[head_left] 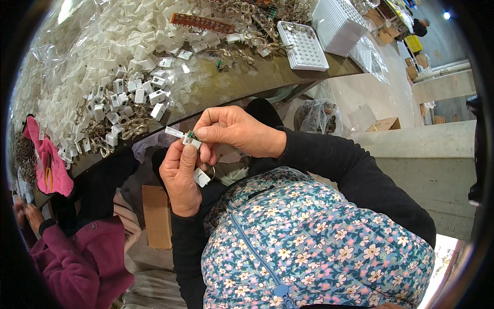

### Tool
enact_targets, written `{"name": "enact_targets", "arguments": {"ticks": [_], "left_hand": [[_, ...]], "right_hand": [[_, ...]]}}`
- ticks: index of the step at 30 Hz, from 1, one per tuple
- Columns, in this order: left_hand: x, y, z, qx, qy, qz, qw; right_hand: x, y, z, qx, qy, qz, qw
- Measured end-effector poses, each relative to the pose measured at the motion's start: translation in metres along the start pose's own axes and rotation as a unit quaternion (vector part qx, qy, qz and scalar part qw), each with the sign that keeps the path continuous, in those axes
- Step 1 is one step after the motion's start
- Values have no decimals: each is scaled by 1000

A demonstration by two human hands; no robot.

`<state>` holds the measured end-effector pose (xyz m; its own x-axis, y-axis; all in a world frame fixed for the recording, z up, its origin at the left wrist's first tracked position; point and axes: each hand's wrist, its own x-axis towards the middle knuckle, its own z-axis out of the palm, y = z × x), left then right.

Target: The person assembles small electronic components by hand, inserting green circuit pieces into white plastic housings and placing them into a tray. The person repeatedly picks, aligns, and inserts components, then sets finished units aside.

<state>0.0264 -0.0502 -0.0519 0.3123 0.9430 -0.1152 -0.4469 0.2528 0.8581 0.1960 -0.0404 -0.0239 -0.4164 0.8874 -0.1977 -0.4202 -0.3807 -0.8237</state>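
Note:
In front of my chest, my left hand (180, 180) pinches a small white plastic case (193, 143) between thumb and fingers. A narrow white flap (174, 132) sticks out to the left of the case. My right hand (234, 131) closes its thumb and forefinger on a tiny green circuit board (191, 135) right at the case's upper side. Whether the board sits inside the case I cannot tell. Below the fingers hangs a second white case (201, 177), beside a metal ring (211, 171) partly hidden by my hands.
A big heap of white plastic pieces (103, 51) covers the table's left. Finished-looking white cases with metal rings (126, 103) lie near its edge. An orange strip (201, 22), a white holed tray (302, 46) and stacked trays (339, 26) stand farther right. A co-worker's purple sleeve (77, 262) is at lower left.

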Motion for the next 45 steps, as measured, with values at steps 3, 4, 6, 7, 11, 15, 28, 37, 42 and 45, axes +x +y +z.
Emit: {"name": "enact_targets", "arguments": {"ticks": [3,4,6,7,11,15,28,37,42,45], "left_hand": [[-1,-2,3,-16,4,-4,1000],[-1,-3,3,-16,-2,1,1000],[-1,-3,4,-29,-3,5,1000],[-1,-4,4,-19,-6,13,1000],[1,-3,0,-7,-29,22,999],[-1,-2,-2,-24,-44,-11,999],[-5,3,3,40,-31,-9,999],[-25,-50,0,-89,34,-290,952],[-28,-51,-4,-88,6,-185,979],[-32,-47,-3,-52,14,-170,984]], "right_hand": [[-1,2,-1,-10,5,6,1000],[-1,1,-2,-25,2,5,1000],[-1,0,-3,-54,-5,4,999],[-1,-1,-3,-61,-7,-1,998],[-2,-3,0,-64,-12,-25,998],[-5,-4,3,-78,-16,-44,996],[-11,4,-2,31,8,22,999],[-32,32,-20,-44,64,148,986],[-37,42,-19,-4,72,43,997],[-36,44,-15,-11,71,68,995]]}}
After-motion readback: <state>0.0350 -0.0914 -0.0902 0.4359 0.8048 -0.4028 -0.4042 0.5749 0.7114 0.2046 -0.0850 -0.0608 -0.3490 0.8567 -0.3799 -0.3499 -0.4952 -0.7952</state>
